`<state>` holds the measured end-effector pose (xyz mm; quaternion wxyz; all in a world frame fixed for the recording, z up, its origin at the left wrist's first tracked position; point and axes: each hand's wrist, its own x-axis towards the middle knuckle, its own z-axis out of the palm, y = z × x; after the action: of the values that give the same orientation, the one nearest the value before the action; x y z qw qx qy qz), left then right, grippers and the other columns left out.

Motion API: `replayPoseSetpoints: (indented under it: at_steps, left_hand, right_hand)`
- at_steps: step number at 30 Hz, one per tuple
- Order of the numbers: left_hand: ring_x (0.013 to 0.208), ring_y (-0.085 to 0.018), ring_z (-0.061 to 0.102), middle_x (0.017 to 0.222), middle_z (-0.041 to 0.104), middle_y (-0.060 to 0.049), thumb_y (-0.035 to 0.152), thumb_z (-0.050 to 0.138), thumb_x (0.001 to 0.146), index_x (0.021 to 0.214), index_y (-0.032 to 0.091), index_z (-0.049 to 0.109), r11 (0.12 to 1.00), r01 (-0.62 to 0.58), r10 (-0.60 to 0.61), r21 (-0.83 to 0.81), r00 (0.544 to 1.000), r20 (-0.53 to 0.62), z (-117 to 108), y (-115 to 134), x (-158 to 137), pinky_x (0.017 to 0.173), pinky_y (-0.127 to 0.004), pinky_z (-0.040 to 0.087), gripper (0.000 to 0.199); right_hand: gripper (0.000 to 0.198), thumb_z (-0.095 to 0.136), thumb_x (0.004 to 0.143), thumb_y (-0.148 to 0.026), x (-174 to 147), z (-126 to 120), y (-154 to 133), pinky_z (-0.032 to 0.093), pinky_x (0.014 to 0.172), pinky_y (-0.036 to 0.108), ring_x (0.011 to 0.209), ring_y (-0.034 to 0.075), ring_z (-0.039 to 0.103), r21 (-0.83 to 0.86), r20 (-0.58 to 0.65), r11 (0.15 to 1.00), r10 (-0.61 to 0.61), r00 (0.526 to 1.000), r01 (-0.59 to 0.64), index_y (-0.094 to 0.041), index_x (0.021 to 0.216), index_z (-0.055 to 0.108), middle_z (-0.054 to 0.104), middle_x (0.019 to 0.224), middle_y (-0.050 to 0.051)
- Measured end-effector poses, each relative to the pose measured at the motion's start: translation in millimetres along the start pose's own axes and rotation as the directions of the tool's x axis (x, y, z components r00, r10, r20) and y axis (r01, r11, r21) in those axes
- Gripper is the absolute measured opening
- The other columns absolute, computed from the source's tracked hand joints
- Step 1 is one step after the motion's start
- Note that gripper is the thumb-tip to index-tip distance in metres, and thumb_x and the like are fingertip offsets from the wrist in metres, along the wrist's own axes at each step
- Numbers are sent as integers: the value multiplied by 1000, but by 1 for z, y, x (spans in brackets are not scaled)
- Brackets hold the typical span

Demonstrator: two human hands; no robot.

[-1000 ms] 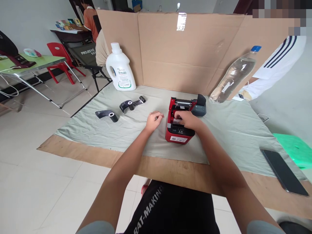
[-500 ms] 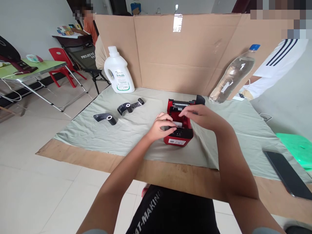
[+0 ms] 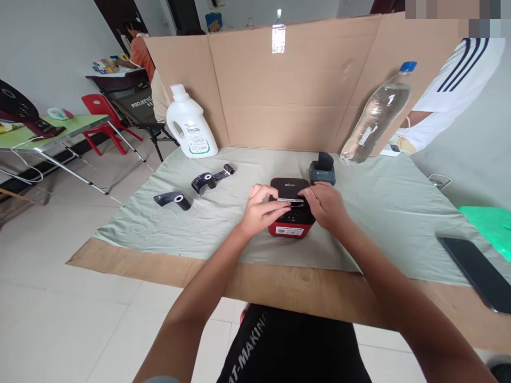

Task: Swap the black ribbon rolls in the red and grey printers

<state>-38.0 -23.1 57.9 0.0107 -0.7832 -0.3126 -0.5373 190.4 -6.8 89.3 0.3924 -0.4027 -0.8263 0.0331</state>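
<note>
A small red and black label printer [image 3: 289, 232] stands on the cloth in front of me, its black lid [image 3: 290, 186] lowered and a narrow gap showing along the front. My left hand [image 3: 261, 207] pinches at that gap from the left, thumb and forefinger on the edge of a thin pale paper strip [image 3: 296, 205], mostly hidden. On the other side, my right hand [image 3: 324, 203] has its curled fingers and thumb on the lid's right edge. The paper roll inside is covered by the lid.
Dark ribbon rolls [image 3: 182, 202] lie at left. A dark grey device [image 3: 322, 170] stands behind the printer. A detergent jug [image 3: 192, 127] and water bottle [image 3: 377, 117] stand before a cardboard screen [image 3: 279, 96]. A phone [image 3: 477, 271] lies right. Two other people are beyond the screen.
The printer's lid has come down from open to lowered over the paper roll. My right hand has moved down and toward me with it, uncovering the grey device behind. My left hand stays at the front.
</note>
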Motion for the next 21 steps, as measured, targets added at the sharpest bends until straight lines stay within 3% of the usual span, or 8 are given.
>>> replayPoseSetpoints:
  at_steps: [4, 7, 13, 17, 21]
  left_hand:
    - [98, -22, 56, 100, 65, -8, 45, 66, 98, 91, 28, 83, 989, 118, -124, -89, 991, -56, 7, -2, -1, 88, -40, 50, 26]
    - [106, -24, 56, 111, 65, -9, 46, 68, 96, 92, 26, 82, 965, 189, -200, -183, 979, -40, 10, -12, -3, 95, -44, 51, 25]
    - [113, -25, 56, 118, 67, -9, 44, 69, 95, 82, 25, 78, 938, 263, -246, -224, 964, 100, 10, -27, -7, 102, -48, 50, 25]
    - [111, -24, 57, 115, 69, -7, 41, 69, 96, 84, 25, 77, 939, 277, -261, -204, 960, 99, 11, -23, -2, 100, -47, 51, 21]
    - [110, -23, 57, 113, 69, -6, 37, 69, 96, 87, 27, 78, 946, 243, -235, -216, 970, 64, 14, -16, 9, 99, -45, 51, 16]
  right_hand:
    - [39, 33, 109, -31, -42, 16, 10, 47, 108, 49, 116, 25, 72, 124, -124, 989, -65, 990, 81, -24, 119, 70, 78, 119, 8]
    - [39, 34, 108, -31, -56, 27, 17, 46, 111, 53, 130, 28, 65, 176, -173, 979, -68, 983, 99, -26, 129, 66, 73, 131, 8]
    - [43, 32, 108, -35, -60, 36, 18, 41, 117, 61, 144, 32, 53, 204, -196, 974, -59, 979, 100, -29, 139, 61, 63, 146, 8]
    - [48, 31, 108, -38, -59, 34, 19, 38, 122, 60, 151, 32, 43, 241, -170, 967, -38, 985, 79, -31, 154, 48, 46, 162, 7]
    - [50, 33, 108, -37, -57, 33, 22, 37, 123, 60, 152, 32, 42, 268, -163, 961, -27, 986, 71, -31, 157, 42, 46, 161, 9]
